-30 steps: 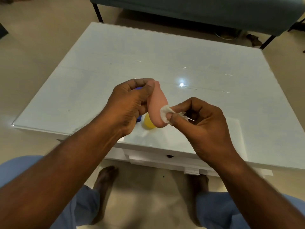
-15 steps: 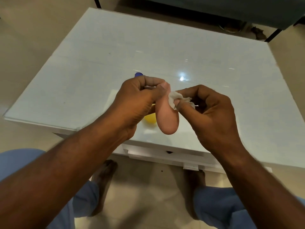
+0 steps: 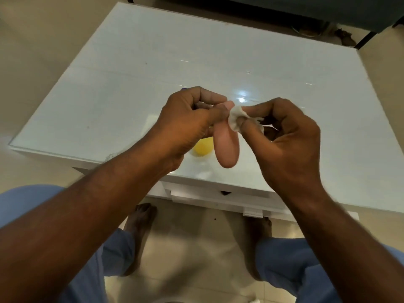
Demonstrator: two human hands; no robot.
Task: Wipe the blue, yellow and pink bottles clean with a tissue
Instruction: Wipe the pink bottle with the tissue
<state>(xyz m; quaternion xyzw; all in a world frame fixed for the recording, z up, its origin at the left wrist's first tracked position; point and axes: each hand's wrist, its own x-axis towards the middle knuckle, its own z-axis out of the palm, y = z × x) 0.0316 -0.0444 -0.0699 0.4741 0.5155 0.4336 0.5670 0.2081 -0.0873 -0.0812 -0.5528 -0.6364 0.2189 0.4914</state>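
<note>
Fingers of the left hand pinch the narrow top of the smooth, rounded pink bottle, held above the glossy white table's near edge. Right hand curls round a crumpled white tissue, pressing it to the bottle's neck; the yellow bottle peeks out behind the left wrist.

White glossy table, beige tiled floor

left hand holding pink bottle, right hand pinching tissue against it
</note>
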